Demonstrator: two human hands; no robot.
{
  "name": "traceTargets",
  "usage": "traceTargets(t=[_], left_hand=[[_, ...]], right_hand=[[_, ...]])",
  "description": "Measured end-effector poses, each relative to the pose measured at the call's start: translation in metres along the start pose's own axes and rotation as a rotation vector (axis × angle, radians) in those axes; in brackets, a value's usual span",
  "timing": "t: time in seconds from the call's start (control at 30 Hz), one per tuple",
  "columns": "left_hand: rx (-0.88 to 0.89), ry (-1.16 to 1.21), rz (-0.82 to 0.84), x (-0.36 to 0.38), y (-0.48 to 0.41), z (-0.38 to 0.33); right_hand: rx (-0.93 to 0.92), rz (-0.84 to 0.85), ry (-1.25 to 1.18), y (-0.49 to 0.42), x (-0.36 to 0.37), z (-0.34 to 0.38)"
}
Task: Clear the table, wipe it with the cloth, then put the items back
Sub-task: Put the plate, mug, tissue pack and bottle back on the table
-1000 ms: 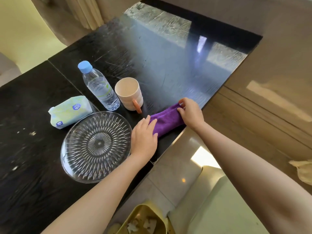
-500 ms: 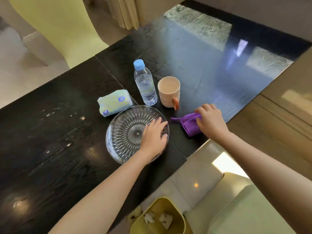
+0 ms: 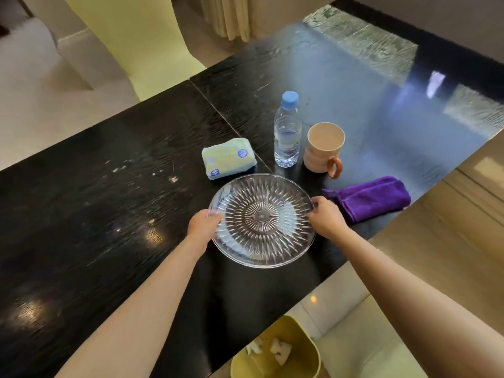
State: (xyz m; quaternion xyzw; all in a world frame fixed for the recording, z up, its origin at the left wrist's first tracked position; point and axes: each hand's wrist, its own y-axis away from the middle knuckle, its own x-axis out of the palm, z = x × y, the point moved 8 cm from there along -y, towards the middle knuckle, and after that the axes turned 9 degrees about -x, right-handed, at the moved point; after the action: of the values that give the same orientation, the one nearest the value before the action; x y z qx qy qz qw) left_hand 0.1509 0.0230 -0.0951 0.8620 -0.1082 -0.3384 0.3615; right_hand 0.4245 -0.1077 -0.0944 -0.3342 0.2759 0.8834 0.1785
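A round clear glass plate (image 3: 261, 222) with a ribbed star pattern sits on the black table (image 3: 109, 214) near its front edge. My left hand (image 3: 203, 227) grips the plate's left rim and my right hand (image 3: 324, 218) grips its right rim. A folded purple cloth (image 3: 373, 197) lies to the right of the plate, close to the table edge. Behind the plate stand a water bottle (image 3: 287, 132) with a blue cap and a beige mug (image 3: 323, 148) with an orange handle. A tissue pack (image 3: 227, 158) lies to the left of the bottle.
A yellow waste bin (image 3: 275, 356) with paper scraps stands on the floor below the table edge. A pale yellow chair (image 3: 131, 42) is at the far side, and another pale seat (image 3: 362, 347) is at the lower right. The table's far right part is glossy with reflections.
My right hand let go of the purple cloth and moved left onto the plate's right rim. My left hand shifted from the plate's top to its left rim. The camera view swung left.
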Motion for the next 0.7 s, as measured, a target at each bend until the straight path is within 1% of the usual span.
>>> traceTargets(t=[0.1, 0.13, 0.17, 0.2, 0.27, 0.3, 0.33, 0.5, 0.57, 0.7], left_hand=[[-0.002, 0.196, 0.081, -0.002, 0.006, 0.004], [-0.014, 0.283, 0.131, 0.000, 0.007, 0.006], [-0.024, 0.342, 0.160, 0.001, 0.008, 0.009], [-0.020, 0.353, 0.154, -0.001, 0.006, 0.012], [-0.007, 0.345, 0.114, -0.007, 0.001, 0.018], [-0.003, 0.373, 0.105, -0.009, 0.000, 0.020], [0.008, 0.415, 0.104, -0.012, 0.002, 0.021], [0.067, 0.500, 0.062, -0.035, 0.009, 0.026], [0.063, 0.513, 0.036, -0.044, 0.009, 0.031], [0.054, 0.533, -0.019, -0.060, 0.017, 0.044]], right_hand=[[0.034, 0.093, -0.052, 0.005, 0.003, 0.002], [0.036, 0.067, -0.044, 0.006, -0.003, 0.003], [0.027, -0.021, -0.010, 0.005, -0.015, 0.005], [0.026, -0.155, 0.024, 0.005, -0.033, 0.008], [0.069, -0.403, -0.011, 0.006, -0.067, 0.012], [0.097, -0.470, -0.053, 0.002, -0.079, 0.012], [0.115, -0.493, -0.088, -0.006, -0.084, 0.011], [0.083, -0.376, -0.263, -0.042, -0.077, 0.009], [0.073, -0.364, -0.340, -0.046, -0.074, 0.007], [0.006, -0.364, -0.341, -0.039, -0.075, 0.009]])
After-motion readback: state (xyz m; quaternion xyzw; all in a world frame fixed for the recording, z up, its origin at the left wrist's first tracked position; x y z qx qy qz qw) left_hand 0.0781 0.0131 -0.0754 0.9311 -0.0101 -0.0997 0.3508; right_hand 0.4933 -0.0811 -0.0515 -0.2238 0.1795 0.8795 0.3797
